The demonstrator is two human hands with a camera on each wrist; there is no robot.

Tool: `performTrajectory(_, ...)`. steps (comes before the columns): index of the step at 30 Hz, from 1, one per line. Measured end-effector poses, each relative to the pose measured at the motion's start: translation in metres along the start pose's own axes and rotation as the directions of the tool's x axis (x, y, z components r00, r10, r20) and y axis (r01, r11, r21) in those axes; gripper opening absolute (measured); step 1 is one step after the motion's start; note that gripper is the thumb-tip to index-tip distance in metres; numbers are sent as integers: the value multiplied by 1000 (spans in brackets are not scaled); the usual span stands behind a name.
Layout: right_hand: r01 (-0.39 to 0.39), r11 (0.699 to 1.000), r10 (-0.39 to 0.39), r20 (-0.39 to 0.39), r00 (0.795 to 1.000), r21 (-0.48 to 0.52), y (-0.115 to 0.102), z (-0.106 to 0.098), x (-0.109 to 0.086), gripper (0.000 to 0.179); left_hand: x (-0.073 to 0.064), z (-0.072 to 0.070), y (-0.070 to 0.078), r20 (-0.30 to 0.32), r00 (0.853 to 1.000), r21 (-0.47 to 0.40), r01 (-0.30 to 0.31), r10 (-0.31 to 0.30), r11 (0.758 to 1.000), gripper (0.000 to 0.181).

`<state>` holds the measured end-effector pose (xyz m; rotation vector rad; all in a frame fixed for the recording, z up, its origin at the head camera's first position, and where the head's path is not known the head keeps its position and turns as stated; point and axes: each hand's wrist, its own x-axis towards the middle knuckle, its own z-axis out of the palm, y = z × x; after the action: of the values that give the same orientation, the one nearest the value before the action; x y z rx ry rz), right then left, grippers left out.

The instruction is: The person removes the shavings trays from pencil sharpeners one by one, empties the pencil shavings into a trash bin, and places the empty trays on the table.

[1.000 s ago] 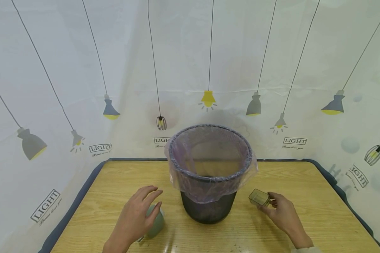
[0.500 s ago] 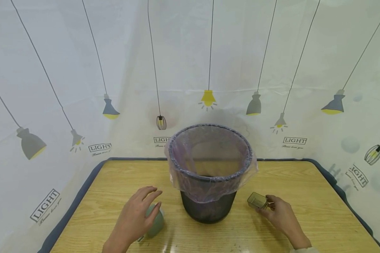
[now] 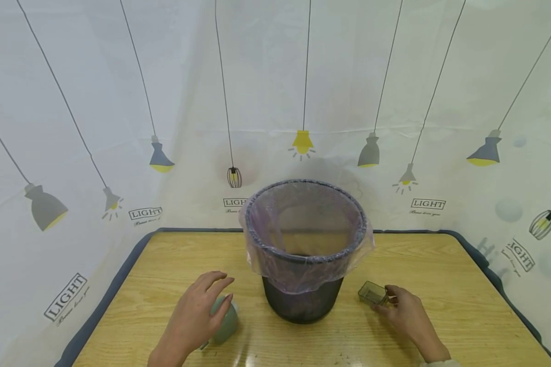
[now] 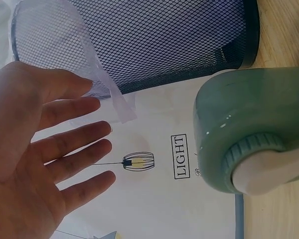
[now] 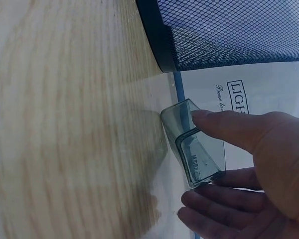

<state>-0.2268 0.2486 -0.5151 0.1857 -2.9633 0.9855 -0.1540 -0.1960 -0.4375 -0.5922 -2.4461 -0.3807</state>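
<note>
My right hand (image 3: 408, 313) pinches a small see-through grey-green box (image 3: 372, 293), its thumb at one side and fingers at the other. The box, open at the top, looks like a pencil sharpener's shavings drawer. In the right wrist view the box (image 5: 194, 144) is low over the tabletop; whether it touches, I cannot tell. My left hand (image 3: 195, 308) hovers with fingers spread beside a green pencil sharpener (image 3: 227, 326), partly covering it in the head view. The left wrist view shows the sharpener's ridged collar (image 4: 251, 149) and pale crank (image 4: 274, 169), apart from my fingers.
A black mesh waste bin (image 3: 300, 306) stands between my hands, with a thin purple bag (image 3: 294, 278) folded over its rim. The wooden table (image 3: 188, 250) ends at a white sheet (image 3: 266, 102) printed with lamps, edged in dark blue.
My right hand has moved slightly left and down with the box. My left hand, the sharpener and the bin stay practically where they were.
</note>
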Motion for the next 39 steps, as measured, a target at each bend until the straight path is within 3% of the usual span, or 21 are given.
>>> performTrajectory(10,9,998,-10,-15,1000,-57,6,1,-2,59,0,2,-1,6,1000,-7,2,-2,1000,31)
performTrajectory(39,-40,999,41,2,999,-31,8,4,-2,65,-4,6,-5,11,999,-12,39,-38,999,33)
